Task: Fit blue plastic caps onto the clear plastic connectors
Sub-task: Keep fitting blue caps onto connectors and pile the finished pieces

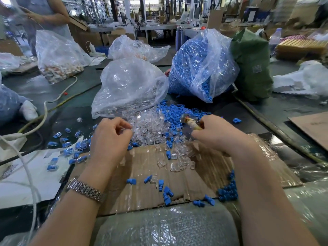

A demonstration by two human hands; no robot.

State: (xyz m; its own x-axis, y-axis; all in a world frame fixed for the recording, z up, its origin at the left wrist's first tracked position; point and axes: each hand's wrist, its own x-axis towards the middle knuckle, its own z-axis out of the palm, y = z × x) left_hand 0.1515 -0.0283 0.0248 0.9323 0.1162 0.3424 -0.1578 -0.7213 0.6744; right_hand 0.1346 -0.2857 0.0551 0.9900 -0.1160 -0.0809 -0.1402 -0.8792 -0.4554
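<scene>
Pinching clear connector (124,130) in left hand (110,137); right hand (213,134) gripping small tool (192,123).

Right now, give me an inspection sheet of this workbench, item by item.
Surface: dark table, taped cardboard sheet in front.
Job's things: clear connectors heaped centre; blue caps beside them and scattered; capped pieces at left; bag of blue caps.
Clutter: clear bags, green bag.
Hands: left hand pinches something small and clear; right hand grips a small tube-like object.
Cables: white cable, yellow cable.
Surroundings: another person standing at far left.
</scene>
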